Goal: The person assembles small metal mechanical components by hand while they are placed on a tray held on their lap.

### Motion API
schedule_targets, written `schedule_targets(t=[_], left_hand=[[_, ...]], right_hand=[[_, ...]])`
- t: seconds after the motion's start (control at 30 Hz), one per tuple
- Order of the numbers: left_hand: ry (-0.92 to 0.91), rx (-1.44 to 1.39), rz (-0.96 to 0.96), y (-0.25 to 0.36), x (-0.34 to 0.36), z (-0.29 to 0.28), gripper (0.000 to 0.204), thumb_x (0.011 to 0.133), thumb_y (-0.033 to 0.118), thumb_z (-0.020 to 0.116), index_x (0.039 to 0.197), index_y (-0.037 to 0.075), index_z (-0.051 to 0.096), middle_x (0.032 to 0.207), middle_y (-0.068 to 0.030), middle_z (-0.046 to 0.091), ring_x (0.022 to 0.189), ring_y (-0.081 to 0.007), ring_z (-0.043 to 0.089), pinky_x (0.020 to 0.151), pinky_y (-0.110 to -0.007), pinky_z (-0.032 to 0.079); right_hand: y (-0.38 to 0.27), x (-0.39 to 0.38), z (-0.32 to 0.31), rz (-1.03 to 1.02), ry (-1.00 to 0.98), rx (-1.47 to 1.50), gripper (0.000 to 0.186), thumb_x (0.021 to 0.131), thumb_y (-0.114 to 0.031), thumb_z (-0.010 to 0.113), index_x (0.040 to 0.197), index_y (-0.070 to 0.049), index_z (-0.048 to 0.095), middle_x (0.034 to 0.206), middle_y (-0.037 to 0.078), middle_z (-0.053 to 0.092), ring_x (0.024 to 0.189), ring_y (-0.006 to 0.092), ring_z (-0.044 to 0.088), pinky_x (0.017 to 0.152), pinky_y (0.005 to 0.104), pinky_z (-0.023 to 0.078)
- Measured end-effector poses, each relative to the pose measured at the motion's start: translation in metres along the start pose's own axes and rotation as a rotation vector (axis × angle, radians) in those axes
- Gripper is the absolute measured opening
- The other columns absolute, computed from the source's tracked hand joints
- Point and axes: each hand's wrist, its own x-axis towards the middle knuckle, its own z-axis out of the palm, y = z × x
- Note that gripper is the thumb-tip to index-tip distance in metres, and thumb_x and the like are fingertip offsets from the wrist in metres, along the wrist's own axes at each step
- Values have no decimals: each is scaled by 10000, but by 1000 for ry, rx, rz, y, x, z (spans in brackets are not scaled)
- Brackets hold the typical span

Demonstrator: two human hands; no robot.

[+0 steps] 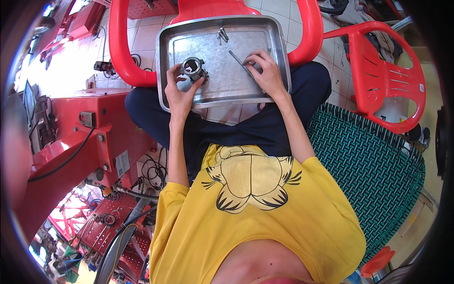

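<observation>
My left hand point(178, 97) is closed around a dark metal ring-shaped part point(193, 67) with a round hole and small lugs. It holds this part over the left side of a shallow metal tray point(208, 100). On the tray's right side, my right hand point(267, 75) has its fingers bent in on a slim metal rod point(236, 57). One end of the rod points up and left; the palm partly covers the rest. Several small bolts point(222, 34) lie together near the tray's far edge. Another small metal piece point(269, 50) is by the right wall.
Under the tray is a red plastic chair point(124, 47), its armrests curving up on both sides. A second red chair point(388, 71) stands at the right, beside a green woven seat point(369, 175). Red machinery point(109, 128) and cables point(153, 170) crowd the left.
</observation>
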Motion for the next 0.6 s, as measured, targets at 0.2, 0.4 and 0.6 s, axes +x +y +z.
schedule_targets(t=[0.2, 0.4, 0.6], left_hand=[[-118, 234, -142, -11, -2, 1, 631, 770, 210, 955, 1260, -24, 632, 1126, -185, 701, 1016, -330, 679, 894, -403, 544], [-124, 253, 23, -9, 0, 5, 570, 733, 185, 938, 1203, 6, 671, 1056, -150, 652, 1053, -385, 567, 931, -477, 484], [-139, 278, 80, -15, 0, 6, 531, 744, 168, 929, 1193, 16, 689, 1106, -154, 633, 1064, -390, 567, 936, -469, 485]], right_hand=[[-1, 0, 1, 2, -2, -4, 76, 941, -108, 741, 1015, -113, 754, 1112, 32, 673, 1016, 294, 709, 845, 397, 557], [0, -1, 1, -3, -5, -15, 75, 940, -110, 747, 1014, -107, 752, 1111, 41, 674, 1024, 300, 706, 853, 401, 556], [1, -1, 2, -19, -7, -19, 75, 939, -111, 748, 1013, -104, 752, 1111, 45, 675, 1032, 302, 706, 859, 399, 556]])
